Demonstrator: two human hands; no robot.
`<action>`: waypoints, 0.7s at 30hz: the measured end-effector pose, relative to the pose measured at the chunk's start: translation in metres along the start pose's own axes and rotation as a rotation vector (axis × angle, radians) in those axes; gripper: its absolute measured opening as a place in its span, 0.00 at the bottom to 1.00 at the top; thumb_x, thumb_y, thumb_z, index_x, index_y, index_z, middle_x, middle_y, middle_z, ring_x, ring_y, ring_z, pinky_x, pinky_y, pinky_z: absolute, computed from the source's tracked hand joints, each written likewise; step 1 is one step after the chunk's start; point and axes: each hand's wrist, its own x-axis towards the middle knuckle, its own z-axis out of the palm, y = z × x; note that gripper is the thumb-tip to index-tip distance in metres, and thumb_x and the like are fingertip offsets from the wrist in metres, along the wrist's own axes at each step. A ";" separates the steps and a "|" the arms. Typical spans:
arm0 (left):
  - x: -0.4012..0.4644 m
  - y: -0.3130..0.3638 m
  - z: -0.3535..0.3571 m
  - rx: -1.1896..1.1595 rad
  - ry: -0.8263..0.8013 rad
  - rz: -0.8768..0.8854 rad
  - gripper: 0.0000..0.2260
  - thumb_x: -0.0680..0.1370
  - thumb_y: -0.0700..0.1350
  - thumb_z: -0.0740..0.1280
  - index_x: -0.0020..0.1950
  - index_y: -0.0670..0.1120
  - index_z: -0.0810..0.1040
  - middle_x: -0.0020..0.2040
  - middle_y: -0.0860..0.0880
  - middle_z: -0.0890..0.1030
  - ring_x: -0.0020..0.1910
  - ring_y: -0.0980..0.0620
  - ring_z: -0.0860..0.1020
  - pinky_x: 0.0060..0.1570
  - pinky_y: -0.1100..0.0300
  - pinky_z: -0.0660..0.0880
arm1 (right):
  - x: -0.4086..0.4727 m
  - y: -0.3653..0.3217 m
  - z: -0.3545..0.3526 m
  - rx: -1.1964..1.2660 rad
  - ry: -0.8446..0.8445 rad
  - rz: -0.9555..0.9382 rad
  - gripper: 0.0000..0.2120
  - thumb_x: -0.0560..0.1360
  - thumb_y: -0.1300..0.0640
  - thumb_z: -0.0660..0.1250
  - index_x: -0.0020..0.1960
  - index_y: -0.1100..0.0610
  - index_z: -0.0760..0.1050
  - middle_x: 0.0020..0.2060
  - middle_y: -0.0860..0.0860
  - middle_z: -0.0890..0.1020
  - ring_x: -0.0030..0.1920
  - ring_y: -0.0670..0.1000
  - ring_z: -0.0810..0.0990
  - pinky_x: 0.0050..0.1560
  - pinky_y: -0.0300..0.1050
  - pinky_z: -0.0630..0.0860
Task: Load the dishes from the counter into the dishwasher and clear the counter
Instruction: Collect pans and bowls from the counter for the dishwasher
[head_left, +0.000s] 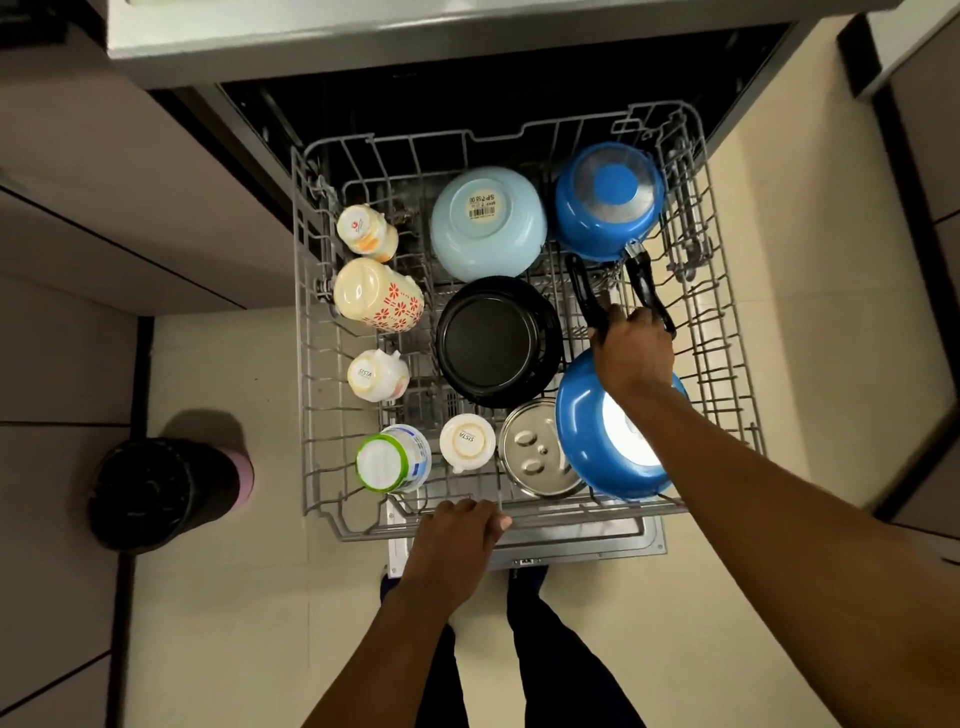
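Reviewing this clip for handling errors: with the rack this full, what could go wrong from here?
The right hand grips a black handle beside the far blue pan's handle; they could snag. The near blue pan overlaps the steel lid and may knock it. The left hand holds the rack's front rail; fingers could get pinched.

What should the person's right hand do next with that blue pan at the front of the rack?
Probably let go and lift away. The right hand grips a black handle, and the blue pan already lies upside down in the rack, beside the steel lid.
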 end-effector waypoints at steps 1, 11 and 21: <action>0.000 0.001 -0.001 -0.005 -0.008 -0.004 0.19 0.83 0.57 0.49 0.61 0.51 0.75 0.56 0.51 0.80 0.55 0.50 0.75 0.51 0.56 0.70 | -0.006 0.004 -0.004 0.073 0.126 0.017 0.18 0.80 0.55 0.61 0.66 0.64 0.71 0.57 0.64 0.76 0.55 0.62 0.75 0.56 0.56 0.74; 0.002 0.005 -0.008 -0.028 -0.093 -0.024 0.18 0.83 0.56 0.49 0.63 0.51 0.73 0.59 0.51 0.78 0.57 0.49 0.74 0.54 0.55 0.69 | -0.034 0.061 -0.014 0.094 0.338 0.436 0.16 0.74 0.70 0.62 0.62 0.66 0.70 0.56 0.65 0.73 0.54 0.64 0.70 0.50 0.55 0.69; 0.000 0.007 -0.010 -0.008 -0.080 -0.021 0.18 0.84 0.56 0.50 0.61 0.50 0.74 0.56 0.48 0.79 0.56 0.46 0.75 0.53 0.53 0.71 | -0.044 0.062 -0.001 -0.010 0.346 0.340 0.23 0.73 0.72 0.61 0.68 0.69 0.63 0.57 0.66 0.71 0.53 0.63 0.70 0.49 0.54 0.72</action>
